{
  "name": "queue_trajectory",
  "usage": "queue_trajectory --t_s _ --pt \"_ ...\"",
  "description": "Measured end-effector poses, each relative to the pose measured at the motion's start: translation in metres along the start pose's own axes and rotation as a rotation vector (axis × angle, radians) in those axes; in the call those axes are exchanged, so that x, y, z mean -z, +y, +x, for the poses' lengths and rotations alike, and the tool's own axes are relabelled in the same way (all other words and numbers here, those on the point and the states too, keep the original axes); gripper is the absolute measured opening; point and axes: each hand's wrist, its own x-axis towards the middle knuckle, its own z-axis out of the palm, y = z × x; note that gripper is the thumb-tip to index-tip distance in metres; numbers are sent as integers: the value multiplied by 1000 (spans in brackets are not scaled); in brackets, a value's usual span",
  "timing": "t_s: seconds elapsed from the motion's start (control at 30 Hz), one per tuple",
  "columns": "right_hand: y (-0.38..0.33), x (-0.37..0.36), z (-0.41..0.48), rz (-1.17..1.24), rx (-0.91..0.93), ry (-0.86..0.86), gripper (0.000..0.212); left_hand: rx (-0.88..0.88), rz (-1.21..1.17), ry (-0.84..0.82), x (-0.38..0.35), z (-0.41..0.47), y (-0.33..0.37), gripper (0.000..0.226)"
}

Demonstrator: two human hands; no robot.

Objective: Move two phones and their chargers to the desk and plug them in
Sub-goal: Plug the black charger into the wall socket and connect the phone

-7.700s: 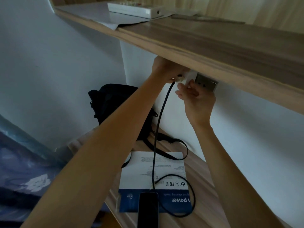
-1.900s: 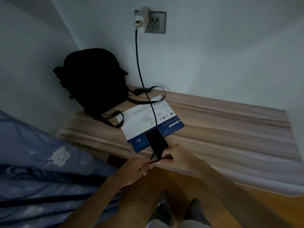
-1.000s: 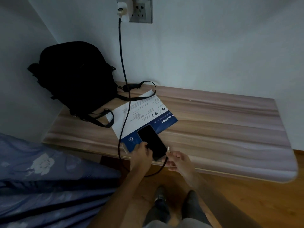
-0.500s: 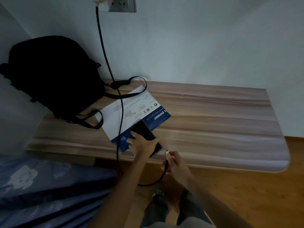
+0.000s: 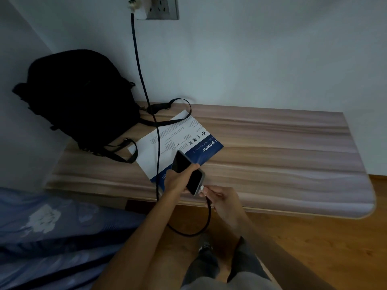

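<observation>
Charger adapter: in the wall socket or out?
In. The white charger adapter sits seated on the left of the wall socket, its black cable hanging down toward the desk.

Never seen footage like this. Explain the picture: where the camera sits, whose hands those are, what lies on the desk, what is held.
No machine here: one wide-angle camera on a person's head looks down at their bare hands. The left hand grips a flat black smartphone over the pale wooden desk. The right hand pinches the white connector of a black cable at the phone's lower edge; whether it is seated I cannot tell. The cable runs up to a white charger plug in the wall socket. On the desk lie a black fabric backpack and a white-and-blue printed pack.
</observation>
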Motion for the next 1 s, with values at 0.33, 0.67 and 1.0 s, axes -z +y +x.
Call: queue_trajectory --t_s 0.33,0.67,1.0 --pt "0 0 -1 -94 -57 11 24 -159 83 106 -2 -16 -3 91" --pt "4 -1 3 -132 -161 72 30 -210 188 106 -7 -22 -7 102" --pt "5 -7 8 -213 -156 106 25 -186 203 83 -7 -27 -4 104"
